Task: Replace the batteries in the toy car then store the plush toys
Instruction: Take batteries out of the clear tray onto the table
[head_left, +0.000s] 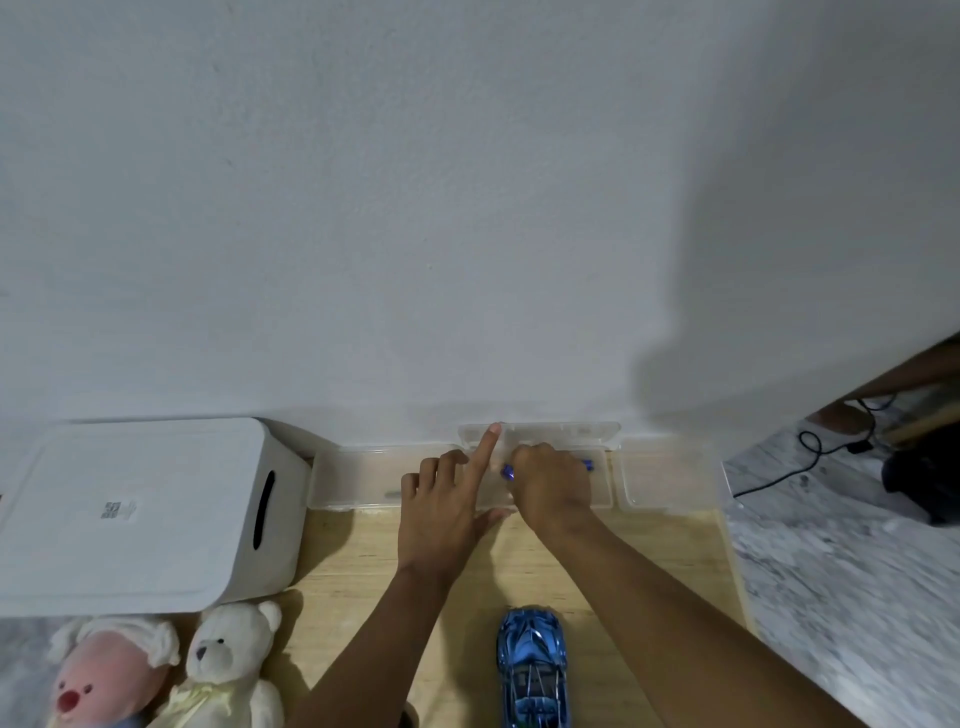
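A shiny blue toy car (532, 670) stands on the wooden board near the bottom edge, between my forearms. Against the wall sits a clear plastic case (602, 486) with its lid (566, 432) raised. My left hand (449, 506) rests on the case's front with the index finger straight up against the lid. Over the case my right hand (550, 483) curls round blue batteries (508, 472), whose ends stick out on both sides. A white teddy bear (228, 670) and a pink-faced plush toy (106, 675) lie at the bottom left.
A white lidded storage bin (140, 514) with a slot handle stands at the left. Two more clear trays (358, 478) (670, 480) flank the case along the white wall. At the right are marble floor, a black cable (810, 457) and a dark object (924, 483).
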